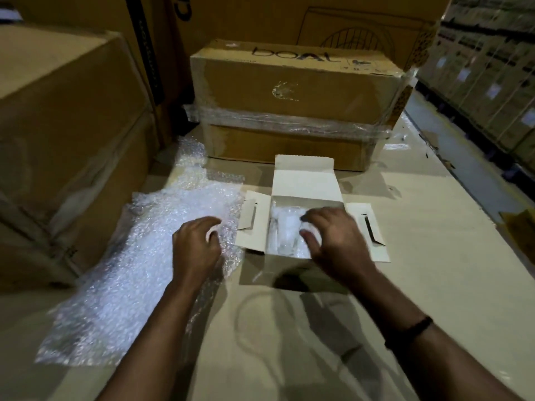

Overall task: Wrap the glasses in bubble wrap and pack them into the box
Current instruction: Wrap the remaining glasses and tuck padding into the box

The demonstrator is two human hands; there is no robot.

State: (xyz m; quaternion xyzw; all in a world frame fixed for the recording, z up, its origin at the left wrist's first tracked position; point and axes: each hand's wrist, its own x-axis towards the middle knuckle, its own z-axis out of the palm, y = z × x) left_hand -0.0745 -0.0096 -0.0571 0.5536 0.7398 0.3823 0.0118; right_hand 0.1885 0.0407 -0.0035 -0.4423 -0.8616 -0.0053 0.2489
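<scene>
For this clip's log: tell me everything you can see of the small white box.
The small white box is thin cardboard, open at the top. Its lid flap stands up at the back; two slotted side flaps spread outward. It sits on a pale surface in front of a taped brown carton. Inside lies a bundle in bubble wrap. The right hand is at the opening, fingers curled; the grip itself is blurred.

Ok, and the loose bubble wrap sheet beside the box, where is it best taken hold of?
Probably at its edge nearest the white box, pinched from above. The bubble wrap sheet lies spread out and crinkled on the cardboard surface, so only an edge or raised fold offers a hold, and that edge is right under the left hand.
</scene>
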